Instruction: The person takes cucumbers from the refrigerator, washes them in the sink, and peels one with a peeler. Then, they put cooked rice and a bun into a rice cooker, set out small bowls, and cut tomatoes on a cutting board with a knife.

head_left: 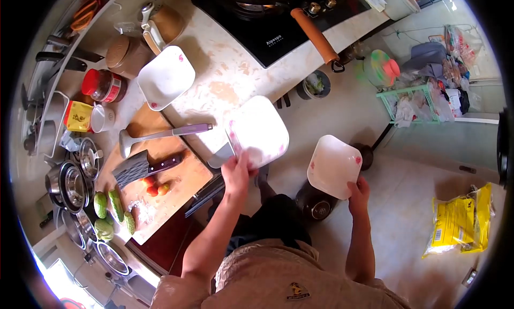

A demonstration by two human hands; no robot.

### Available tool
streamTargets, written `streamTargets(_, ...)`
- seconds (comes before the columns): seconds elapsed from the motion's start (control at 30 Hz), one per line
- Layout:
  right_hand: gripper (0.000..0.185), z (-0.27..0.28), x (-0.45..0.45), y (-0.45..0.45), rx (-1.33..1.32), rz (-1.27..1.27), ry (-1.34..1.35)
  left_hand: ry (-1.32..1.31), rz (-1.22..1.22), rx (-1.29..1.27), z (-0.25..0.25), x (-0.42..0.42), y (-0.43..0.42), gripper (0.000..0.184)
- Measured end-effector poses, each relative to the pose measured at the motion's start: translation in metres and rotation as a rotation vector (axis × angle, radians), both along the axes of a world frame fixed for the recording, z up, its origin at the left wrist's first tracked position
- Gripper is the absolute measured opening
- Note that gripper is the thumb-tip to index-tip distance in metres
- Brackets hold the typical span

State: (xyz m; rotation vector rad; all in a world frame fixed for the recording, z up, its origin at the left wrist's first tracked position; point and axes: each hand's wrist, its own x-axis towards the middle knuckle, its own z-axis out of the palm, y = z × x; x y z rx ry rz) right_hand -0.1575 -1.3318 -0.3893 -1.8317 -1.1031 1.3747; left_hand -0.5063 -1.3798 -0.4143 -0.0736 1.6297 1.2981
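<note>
My left hand (237,172) is closed on the near edge of a white square dish (262,129) with pink flowers, held tilted beside the counter edge. Farther right, my right hand (358,194) grips the lower right corner of a second white square bowl (333,164), held above the floor. A third white bowl (167,76) sits on the counter (219,89). Left of my left hand, the wooden cutting board (182,186) carries a cleaver (134,170), a ladle (176,131), small tomatoes (152,190) and several green cucumbers (115,204).
A wok with an orange handle (315,36) rests on the black stove (262,38), its handle sticking out past the counter edge. Jars (104,85) and metal bowls (75,186) line the left. A bin (314,85), a green rack (409,103) and yellow bags (455,223) are at the right.
</note>
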Motion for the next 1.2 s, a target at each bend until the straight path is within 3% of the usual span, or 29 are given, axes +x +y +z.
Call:
streamTargets(0.17, 0.014, -0.019, 0.016, -0.009, 0.046, 0.036, 0.006, 0.239, 0.228, 0.016, -0.027, -0.014, 0.059, 0.034)
streamTargets(0.37, 0.008, -0.005, -0.01, -0.007, 0.002, 0.038, 0.054, 0.126, 0.323, 0.108, -0.002, -0.028, 0.076, 0.035)
streamTargets(0.47, 0.008, -0.012, -0.014, -0.005, -0.025, 0.013, 0.159, 0.252, 0.081, 0.071, -0.012, -0.006, 0.03, 0.042)
streamTargets(0.53, 0.008, -0.012, -0.015, -0.006, -0.057, 0.009, 0.155, 0.709, -0.296, 0.027, -0.053, 0.0, -0.023, 0.038)
streamTargets(0.63, 0.008, -0.014, -0.016, -0.009, -0.075, 0.027, 0.135, 0.895, -0.448, -0.232, -0.142, -0.042, -0.082, 0.029)
streamTargets(0.73, 0.008, -0.022, -0.023, -0.008, -0.091, 0.107, 0.049, 0.886, -0.363, -0.491, -0.282, -0.106, -0.134, 0.033)
streamTargets(0.8, 0.008, -0.022, -0.039, -0.003, -0.108, 0.141, 0.0, 0.619, -0.352, -0.681, -0.284, -0.11, -0.116, 0.048)
streamTargets(0.87, 0.008, -0.024, -0.058, 0.005, -0.12, 0.2, -0.034, 0.642, -0.509, -1.079, -0.37, -0.137, -0.134, 0.066)
streamTargets(0.9, 0.009, -0.026, -0.068, 0.009, -0.129, 0.253, -0.049, 1.061, -1.4, -0.966, -0.377, -0.152, -0.145, 0.048)
streamTargets(0.93, 0.01, -0.029, -0.079, 0.015, -0.137, 0.306, -0.062, 1.054, -1.407, -0.968, -0.362, -0.143, -0.131, 0.048)
streamTargets(1.0, 0.016, -0.039, -0.103, 0.03, -0.088, 0.498, -0.217, 0.753, -0.533, -1.153, -0.297, -0.109, -0.081, 0.048)
streamTargets(1.07, 0.021, -0.049, -0.131, 0.045, -0.192, 0.565, -0.106, 0.87, -0.483, -0.952, -0.284, -0.101, -0.087, 0.045)
streamTargets(1.13, 0.011, -0.068, -0.16, 0.055, -0.115, 0.726, -0.178, 0.838, -0.56, -0.925, -0.301, -0.113, -0.091, 0.045)
streamTargets(1.17, 0.011, -0.076, -0.175, 0.06, -0.122, 0.777, -0.143, 0.698, -0.462, -0.905, -0.298, -0.114, -0.09, 0.045)
streamTargets(1.2, 0.012, -0.072, -0.194, 0.07, -0.312, 0.79, -0.123, 0.697, -0.467, -0.908, -0.305, -0.117, -0.092, 0.045)
